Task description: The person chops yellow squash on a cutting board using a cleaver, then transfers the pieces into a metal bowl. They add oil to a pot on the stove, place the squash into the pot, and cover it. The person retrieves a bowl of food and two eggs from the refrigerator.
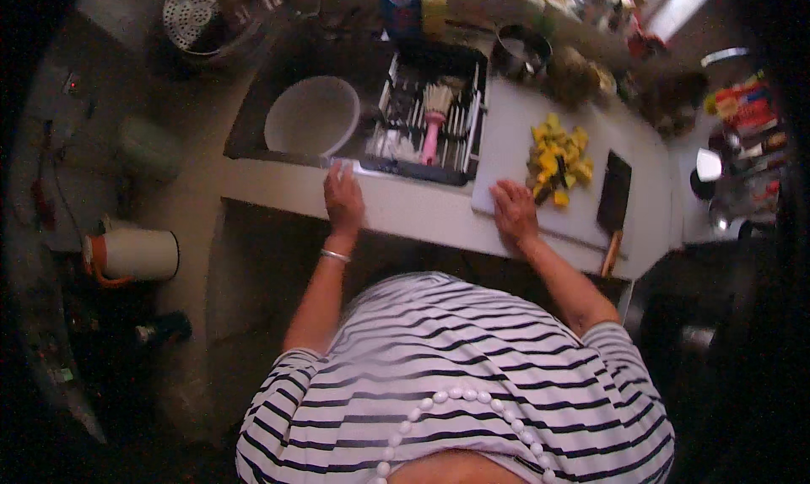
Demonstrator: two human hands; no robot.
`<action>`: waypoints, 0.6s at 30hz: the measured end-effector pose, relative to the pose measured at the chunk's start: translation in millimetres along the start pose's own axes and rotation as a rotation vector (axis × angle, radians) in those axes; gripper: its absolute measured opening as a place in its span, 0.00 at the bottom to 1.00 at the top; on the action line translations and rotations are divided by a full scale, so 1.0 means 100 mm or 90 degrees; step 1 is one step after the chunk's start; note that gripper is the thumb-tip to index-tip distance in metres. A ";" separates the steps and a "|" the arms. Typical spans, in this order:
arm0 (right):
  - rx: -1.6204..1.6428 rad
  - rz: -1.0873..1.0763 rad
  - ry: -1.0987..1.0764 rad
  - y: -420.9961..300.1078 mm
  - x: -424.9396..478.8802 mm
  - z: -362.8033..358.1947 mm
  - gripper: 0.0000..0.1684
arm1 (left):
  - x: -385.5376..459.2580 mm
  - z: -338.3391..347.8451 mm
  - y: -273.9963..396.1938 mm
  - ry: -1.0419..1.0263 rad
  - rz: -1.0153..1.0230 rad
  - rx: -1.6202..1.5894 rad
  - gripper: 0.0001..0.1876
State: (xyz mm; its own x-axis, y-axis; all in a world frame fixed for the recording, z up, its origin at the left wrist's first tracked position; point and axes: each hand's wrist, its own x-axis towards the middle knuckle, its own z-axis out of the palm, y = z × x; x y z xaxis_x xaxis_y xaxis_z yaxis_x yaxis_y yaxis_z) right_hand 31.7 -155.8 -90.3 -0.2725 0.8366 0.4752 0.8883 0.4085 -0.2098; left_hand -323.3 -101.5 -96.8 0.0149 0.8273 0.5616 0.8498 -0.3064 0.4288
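Note:
My left hand (344, 198) rests on the front edge of the counter by the sink, its fingertips at the rim; it seems to hold nothing. A white round basin (313, 115) sits in the sink beyond it. My right hand (514, 210) lies on the near left corner of a white cutting board (506, 123), fingers a little apart and nothing in them. Yellow chunks, perhaps pumpkin (557, 158), are heaped on the board just beyond that hand. Right of the heap lies a cleaver (615, 193) with a wooden handle towards me.
A dark dish rack (411, 172) holds a pink-handled brush (433, 126). Behind stand a blue bottle (400, 6), a yellow bottle (434, 8) and a metal pot (522, 50). A perforated metal steamer (190, 17) is at the far left, a white and orange thermos (142, 255) lower left.

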 end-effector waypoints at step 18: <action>0.023 -0.059 0.071 0.06 -0.02 0.06 0.13 | -1.63 -2.62 -0.95 0.022 -0.224 0.269 0.17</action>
State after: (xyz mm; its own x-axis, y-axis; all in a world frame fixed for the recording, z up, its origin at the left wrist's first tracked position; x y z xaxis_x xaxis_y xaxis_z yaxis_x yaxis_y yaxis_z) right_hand 35.1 -153.0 -98.1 -0.3084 0.7501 0.5850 0.8467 0.4968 -0.1907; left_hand -544.1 -330.3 -43.9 -0.3196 0.8273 0.4620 0.9381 0.2073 0.2776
